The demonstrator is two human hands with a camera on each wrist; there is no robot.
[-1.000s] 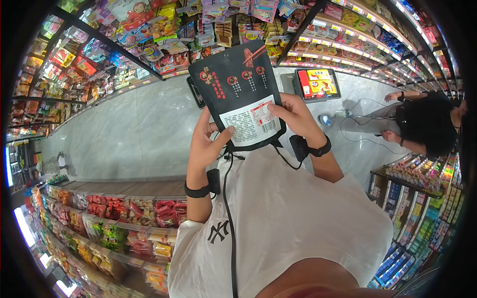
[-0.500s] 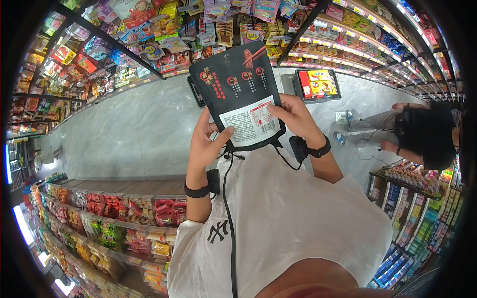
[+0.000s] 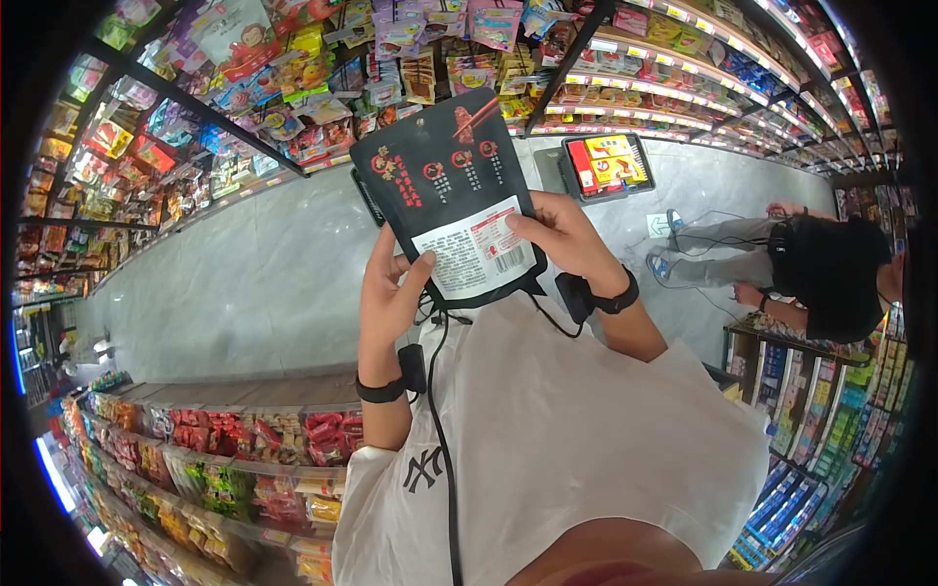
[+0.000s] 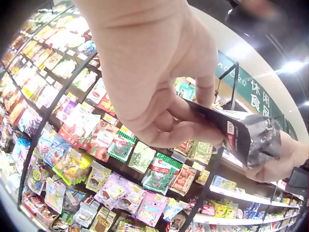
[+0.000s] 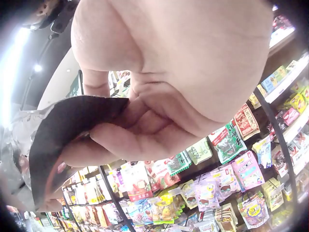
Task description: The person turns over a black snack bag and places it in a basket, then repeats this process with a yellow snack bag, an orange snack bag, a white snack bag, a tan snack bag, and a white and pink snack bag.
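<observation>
Both hands hold up a black snack pouch [image 3: 430, 176] with a white label, barcode and red lettering facing the head camera. My left hand [image 3: 391, 288] grips its lower left edge, the thumb lying on the label's side. On the lower right edge my right hand [image 3: 565, 239] pinches the pouch, thumb over the label. In the left wrist view the left hand's curled fingers [image 4: 193, 133] sit behind the pouch [image 4: 241, 137]. The right wrist view shows the pouch's dark edge [image 5: 72, 125] between thumb and curled fingers of the right hand [image 5: 169, 87].
A black basket [image 3: 642, 161] with red and yellow packages stands on the grey floor [image 3: 234, 283]. Hanging snack bags fill the rack [image 3: 410, 49] ahead. Shelves of packets [image 3: 225, 469] line the lower left. A person in black [image 3: 831, 264] stands at the right, with cables nearby.
The head view has shifted slightly, so pouch and hands appear a little lower and left. Both hands keep the same grip. The person at right has changed position.
</observation>
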